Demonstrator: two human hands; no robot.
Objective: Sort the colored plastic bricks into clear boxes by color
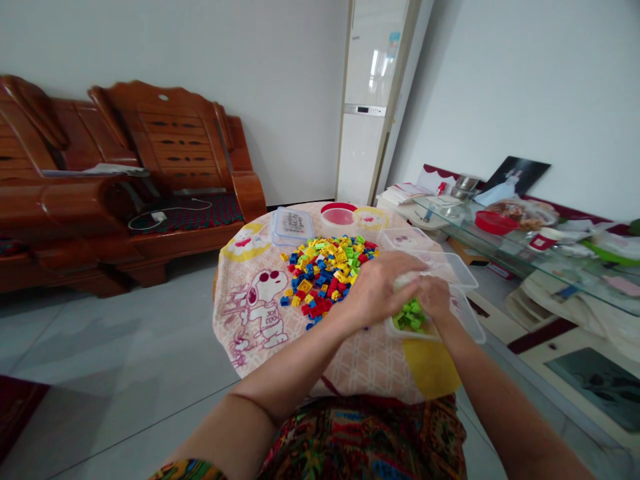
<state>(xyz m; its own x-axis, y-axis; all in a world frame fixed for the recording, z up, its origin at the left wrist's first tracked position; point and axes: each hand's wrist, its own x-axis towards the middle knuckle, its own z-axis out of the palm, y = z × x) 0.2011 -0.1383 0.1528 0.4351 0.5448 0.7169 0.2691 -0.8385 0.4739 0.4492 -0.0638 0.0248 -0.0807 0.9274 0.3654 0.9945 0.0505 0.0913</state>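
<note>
My left hand (383, 287) and my right hand (434, 297) meet over a clear plastic container (395, 332) at the right of the round table. Both have their fingers curled around something pale and translucent (406, 280), mostly hidden by the hands and too blurred to name. Light green toy bricks (411, 317) lie in the container below them. To the left of my left hand spreads a pile of loose toy bricks (327, 270) in yellow, blue, red and green.
A patterned cloth (350, 367) covers the table. At its back stand a clear lidded box (293, 225), a round red-bottomed tub (339, 215) and more clear containers (453, 268). A cluttered glass shelf (555, 257) runs along the right. Wooden seats (175, 153) stand at left.
</note>
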